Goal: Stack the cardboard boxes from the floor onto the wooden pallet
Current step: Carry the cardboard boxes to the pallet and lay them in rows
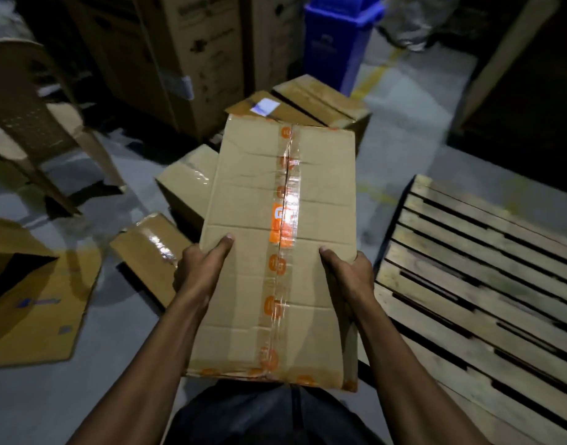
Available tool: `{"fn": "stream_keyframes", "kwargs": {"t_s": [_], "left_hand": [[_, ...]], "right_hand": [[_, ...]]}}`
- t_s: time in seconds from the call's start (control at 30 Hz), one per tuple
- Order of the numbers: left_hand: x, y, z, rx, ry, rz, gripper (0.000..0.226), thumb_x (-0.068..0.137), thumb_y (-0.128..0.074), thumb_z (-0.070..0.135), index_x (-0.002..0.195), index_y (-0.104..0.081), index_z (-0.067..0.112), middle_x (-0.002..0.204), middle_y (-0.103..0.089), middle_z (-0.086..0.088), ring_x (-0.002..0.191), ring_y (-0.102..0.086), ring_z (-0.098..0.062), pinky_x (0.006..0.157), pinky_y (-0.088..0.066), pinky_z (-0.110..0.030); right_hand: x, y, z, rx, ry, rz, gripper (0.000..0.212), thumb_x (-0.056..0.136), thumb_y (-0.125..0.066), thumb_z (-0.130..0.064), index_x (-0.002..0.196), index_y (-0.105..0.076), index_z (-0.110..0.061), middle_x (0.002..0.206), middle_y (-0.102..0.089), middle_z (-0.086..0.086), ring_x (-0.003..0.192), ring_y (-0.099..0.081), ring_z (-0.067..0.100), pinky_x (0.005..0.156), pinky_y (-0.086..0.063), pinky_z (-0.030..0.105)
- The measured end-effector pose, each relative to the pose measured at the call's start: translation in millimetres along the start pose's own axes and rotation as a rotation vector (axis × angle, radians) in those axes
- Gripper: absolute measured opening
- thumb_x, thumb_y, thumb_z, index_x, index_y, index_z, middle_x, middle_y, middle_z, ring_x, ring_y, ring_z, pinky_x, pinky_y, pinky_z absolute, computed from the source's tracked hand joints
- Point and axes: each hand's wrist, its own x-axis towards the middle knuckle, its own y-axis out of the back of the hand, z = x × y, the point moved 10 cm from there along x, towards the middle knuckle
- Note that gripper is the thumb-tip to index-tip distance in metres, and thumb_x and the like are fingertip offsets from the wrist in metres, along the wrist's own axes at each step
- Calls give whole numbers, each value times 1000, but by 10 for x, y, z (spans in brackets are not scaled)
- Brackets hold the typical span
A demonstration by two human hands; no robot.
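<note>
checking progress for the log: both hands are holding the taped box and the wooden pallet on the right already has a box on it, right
Not quite. Both hands, left and right, do hold the taped box, and the wooden pallet is on the right, but the head view shows only bare slats on the part of it in frame, with no box on it yet.

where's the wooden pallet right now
In the head view the wooden pallet lies on the floor at the right, beside the right hand, which with the left hand holds the taped cardboard box.
</note>
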Motion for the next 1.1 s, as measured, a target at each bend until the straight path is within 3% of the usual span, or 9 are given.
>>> {"fn": "stream_keyframes", "kwargs": {"t_s": [0.1, 0.2, 0.3, 0.5, 0.57, 0.73, 0.87, 1.0, 1.1], "left_hand": [[-314, -736, 174, 34, -13, -99, 92, 52, -61, 91, 112, -70, 21, 101, -73, -1, 95, -67, -32, 90, -55, -46], [-654, -1478, 357, 10, -44, -195, 71, 64, -68, 74, 111, -73, 21, 97, -74, 1, 90, -68, -26, 86, -55, -38], [-911, -2223, 530, 13, -46, -319, 67, 60, -75, 68, 102, -75, 16, 90, -77, 1, 84, -72, -22, 84, -60, -42], [-1305, -3492, 967, 201, -104, -541, 90, 53, -69, 80, 115, -66, 16, 103, -72, -7, 94, -69, -32, 88, -58, -48], [-1422, -3893, 1160, 278, -161, -609, 93, 49, -65, 83, 116, -65, 17, 105, -70, -9, 96, -66, -34, 89, -56, -50], [-1651, -4903, 1490, 462, -316, -752, 72, 53, -65, 82, 88, -70, 19, 96, -74, -6, 90, -68, -32, 88, -58, -46], [-1733, -5707, 1628, 609, -380, -887, 82, 51, -65, 84, 92, -71, 14, 95, -73, -10, 89, -68, -33, 86, -58, -46], [-1866, -6479, 1700, 725, -454, -1074, 77, 67, -69, 76, 98, -62, 6, 105, -68, -8, 92, -64, -29, 85, -56, -40], [-1933, -6945, 1657, 824, -498, -1212, 73, 64, -67, 80, 101, -60, 18, 108, -68, -8, 96, -65, -31, 91, -56, -45]], "right_hand": [[173, 730, 293, 34, -35, 64, 59, 66, -78, -66, 107, -61, -27, 107, -71, -2, 100, -66, 26, 93, -55, 45], [356, 1461, 593, 64, -85, 131, 61, 65, -77, -66, 108, -63, -25, 106, -71, -1, 99, -66, 26, 93, -55, 44], [503, 2148, 865, 97, -137, 229, 60, 72, -77, -61, 113, -62, -21, 109, -70, 1, 101, -65, 27, 94, -54, 44], [514, 3118, 1371, 233, -267, 416, 74, 59, -71, -72, 112, -64, -20, 106, -72, 1, 96, -67, 28, 90, -56, 43], [512, 3356, 1516, 276, -315, 493, 69, 65, -74, -66, 115, -65, -19, 106, -71, 1, 98, -66, 28, 90, -55, 38], [496, 3680, 1956, 434, -429, 684, 64, 63, -75, -65, 110, -64, -23, 104, -71, 1, 97, -66, 29, 92, -55, 42], [503, 3744, 2214, 544, -544, 839, 61, 72, -78, -58, 118, -64, -20, 105, -69, 3, 97, -64, 28, 91, -54, 39], [597, 3634, 2320, 644, -633, 1008, 80, 59, -73, -69, 125, -63, -25, 104, -71, -6, 97, -67, 26, 91, -56, 42], [644, 3452, 2404, 704, -727, 1120, 78, 63, -74, -65, 128, -63, -23, 107, -71, -8, 104, -68, 26, 94, -55, 41]]}}
